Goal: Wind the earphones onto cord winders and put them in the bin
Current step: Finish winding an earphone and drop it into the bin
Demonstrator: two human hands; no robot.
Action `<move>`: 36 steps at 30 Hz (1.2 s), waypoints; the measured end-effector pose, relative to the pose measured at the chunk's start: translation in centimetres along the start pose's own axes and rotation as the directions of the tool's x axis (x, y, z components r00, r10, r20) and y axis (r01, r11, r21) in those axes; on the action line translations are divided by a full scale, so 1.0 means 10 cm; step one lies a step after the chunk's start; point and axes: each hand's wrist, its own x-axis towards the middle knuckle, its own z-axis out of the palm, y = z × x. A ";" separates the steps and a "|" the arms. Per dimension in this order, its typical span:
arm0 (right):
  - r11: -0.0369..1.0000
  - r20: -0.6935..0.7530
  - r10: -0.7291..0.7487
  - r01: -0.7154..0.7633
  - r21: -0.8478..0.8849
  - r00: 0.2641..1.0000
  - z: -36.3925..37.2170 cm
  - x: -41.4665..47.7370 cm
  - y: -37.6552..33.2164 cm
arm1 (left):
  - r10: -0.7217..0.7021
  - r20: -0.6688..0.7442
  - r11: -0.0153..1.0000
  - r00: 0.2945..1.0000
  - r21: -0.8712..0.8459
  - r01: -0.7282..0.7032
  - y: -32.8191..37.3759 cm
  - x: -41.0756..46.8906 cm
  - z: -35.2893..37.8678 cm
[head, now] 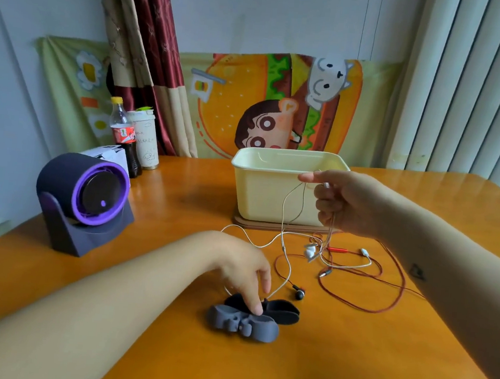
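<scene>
Head view, glossy orange worktop, right hand at 2 o'clock, fingers pinching the thin white earphones, cord dangling before the smooth cream bin at 12, left hand fingers relaxed, one tip seemingly touching the matte grey bow-shaped cord winder at 6.

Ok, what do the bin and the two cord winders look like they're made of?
The bin looks like hard plastic: pale yellow, smooth, faintly glossy moulded walls and rim. The grey cord winder seems soft rubber or silicone: matte, rounded moulded lobes. The black cord winder has the same shape and matte look, so probably the same.
</scene>
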 end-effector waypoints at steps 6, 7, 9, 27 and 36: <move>0.998 0.004 -0.051 0.051 -0.040 0.999 -0.01 -0.01 -0.03 | 0.031 -0.024 0.999 0.999 0.009 -0.031 -0.03 0.01 0.00; 0.996 0.015 -0.064 0.065 -0.058 0.998 -0.01 -0.02 -0.03 | 0.035 -0.041 0.999 0.999 0.012 -0.034 -0.03 0.01 0.00; 0.992 0.024 -0.082 0.084 -0.097 0.996 -0.01 -0.03 -0.03 | 0.039 -0.088 0.999 0.995 0.012 -0.038 -0.04 -0.02 -0.02; 0.929 0.040 -0.295 0.296 -0.223 0.955 0.05 -0.24 -0.40 | 0.132 -0.524 0.399 0.842 -0.749 -0.529 -0.28 -0.33 -0.30; 0.890 0.232 -0.283 0.345 -0.298 0.931 0.20 -0.30 -0.36 | 0.153 -0.639 0.662 0.754 -0.500 -0.558 0.00 -0.33 -0.32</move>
